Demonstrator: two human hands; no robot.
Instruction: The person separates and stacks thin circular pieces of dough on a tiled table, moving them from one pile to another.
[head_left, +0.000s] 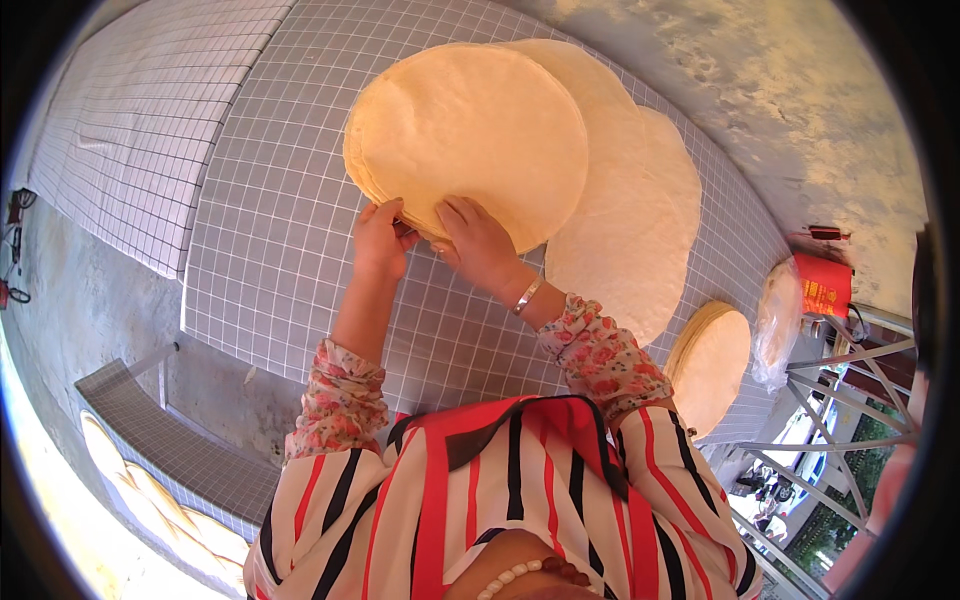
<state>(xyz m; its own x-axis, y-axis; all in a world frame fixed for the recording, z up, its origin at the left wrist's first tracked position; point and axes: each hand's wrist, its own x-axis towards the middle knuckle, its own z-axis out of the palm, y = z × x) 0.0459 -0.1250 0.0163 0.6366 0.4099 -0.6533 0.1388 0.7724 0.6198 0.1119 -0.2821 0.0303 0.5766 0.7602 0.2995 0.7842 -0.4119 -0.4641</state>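
A stack of large, thin, round flatbreads (470, 130) lies on the grey checked tabletop (290, 190), straight ahead of me. At the near left edge of this stack, my left hand (384, 240) pinches the layered rim between thumb and fingers. My right hand (480, 245), with a bracelet at the wrist, grips the near edge just beside it. Its fingers lie curled on the top sheet, with the thumb at the rim. How many sheets each hand holds is too small to tell. More wide, pale flatbreads (640, 220) overlap under and to the right of the stack.
A smaller stack of round flatbreads (712, 365) sits near the table's right end. Beyond it are a clear plastic bag (776, 320) and a red package (824, 284). A white checked surface (150, 130) adjoins at left; a grey checked bench (170, 450) stands lower left. Walls border the far side.
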